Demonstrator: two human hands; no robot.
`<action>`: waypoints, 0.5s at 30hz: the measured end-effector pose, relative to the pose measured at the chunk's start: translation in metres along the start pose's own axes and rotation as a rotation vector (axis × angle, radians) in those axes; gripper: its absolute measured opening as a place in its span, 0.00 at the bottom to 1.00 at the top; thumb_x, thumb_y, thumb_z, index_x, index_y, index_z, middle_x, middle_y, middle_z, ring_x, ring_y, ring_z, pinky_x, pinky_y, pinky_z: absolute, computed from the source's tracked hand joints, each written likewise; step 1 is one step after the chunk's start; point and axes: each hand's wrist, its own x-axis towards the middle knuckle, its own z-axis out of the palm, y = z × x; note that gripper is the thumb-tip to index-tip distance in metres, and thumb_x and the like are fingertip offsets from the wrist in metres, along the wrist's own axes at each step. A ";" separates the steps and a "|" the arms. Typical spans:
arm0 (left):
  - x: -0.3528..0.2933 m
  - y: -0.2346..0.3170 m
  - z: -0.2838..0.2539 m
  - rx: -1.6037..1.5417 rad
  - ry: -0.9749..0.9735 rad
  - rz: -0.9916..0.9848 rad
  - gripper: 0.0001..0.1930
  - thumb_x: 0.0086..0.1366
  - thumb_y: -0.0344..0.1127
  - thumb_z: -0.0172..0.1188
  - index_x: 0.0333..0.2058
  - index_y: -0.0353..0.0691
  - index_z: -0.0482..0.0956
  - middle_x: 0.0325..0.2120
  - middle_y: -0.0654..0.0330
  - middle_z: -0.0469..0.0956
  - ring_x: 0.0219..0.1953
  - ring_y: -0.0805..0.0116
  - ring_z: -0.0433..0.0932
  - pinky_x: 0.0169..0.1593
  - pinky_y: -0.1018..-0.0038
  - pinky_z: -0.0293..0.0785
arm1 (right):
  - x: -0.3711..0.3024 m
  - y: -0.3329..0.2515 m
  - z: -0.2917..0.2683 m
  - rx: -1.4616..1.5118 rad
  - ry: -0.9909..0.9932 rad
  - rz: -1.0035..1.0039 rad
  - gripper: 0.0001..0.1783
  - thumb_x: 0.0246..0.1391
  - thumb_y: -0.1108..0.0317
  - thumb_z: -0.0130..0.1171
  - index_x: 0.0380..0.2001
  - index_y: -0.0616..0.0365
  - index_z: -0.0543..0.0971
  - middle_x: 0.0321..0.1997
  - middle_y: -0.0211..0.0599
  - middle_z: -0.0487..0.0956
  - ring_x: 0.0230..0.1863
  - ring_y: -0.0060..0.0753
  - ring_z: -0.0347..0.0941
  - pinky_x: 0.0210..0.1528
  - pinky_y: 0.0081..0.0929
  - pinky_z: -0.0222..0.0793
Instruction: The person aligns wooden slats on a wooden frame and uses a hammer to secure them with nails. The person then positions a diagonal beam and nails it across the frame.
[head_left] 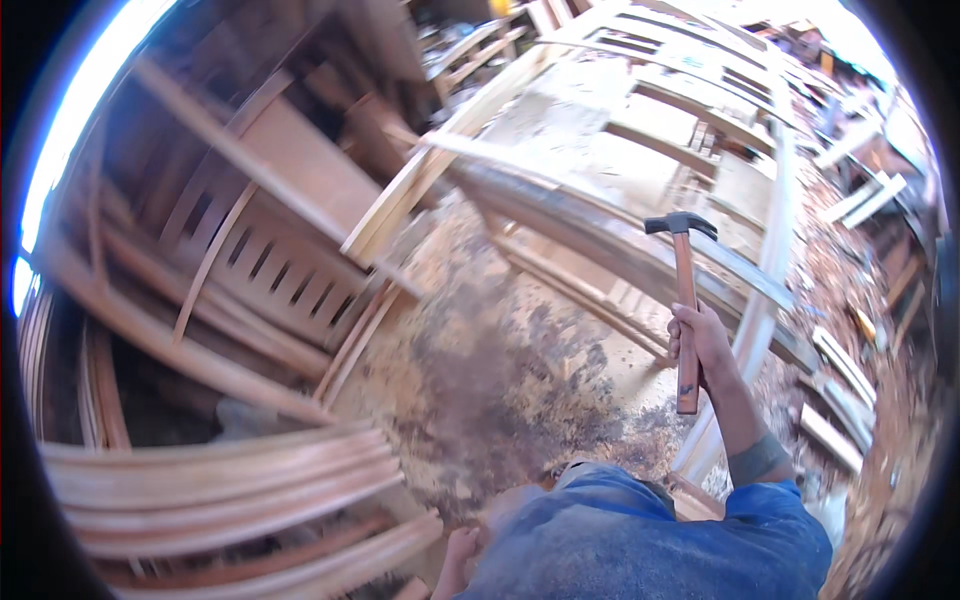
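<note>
Right hand (pixel 697 342) clamped mid-handle on claw hammer (pixel 684 300), above sawdust floor (pixel 500 370); head-heavy, rigid, likely steadier gripped lower. Left hand unseen.

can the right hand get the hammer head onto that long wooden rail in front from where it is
Probably yes. The right hand grips the hammer upright, its head just above the long wooden rail, and nothing shows between them.

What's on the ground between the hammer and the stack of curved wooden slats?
In the head view, only sawdust-strewn floor lies between the hammer in the right hand and the curved slats.
</note>
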 end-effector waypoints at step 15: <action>0.493 0.339 -0.435 -1.014 0.362 0.356 0.25 0.75 0.53 0.41 0.31 0.41 0.79 0.29 0.55 0.82 0.29 0.62 0.80 0.31 0.63 0.75 | -0.166 0.129 -0.080 0.456 1.174 -0.419 0.17 0.62 0.56 0.58 0.50 0.50 0.75 0.45 0.28 0.81 0.49 0.27 0.78 0.52 0.28 0.72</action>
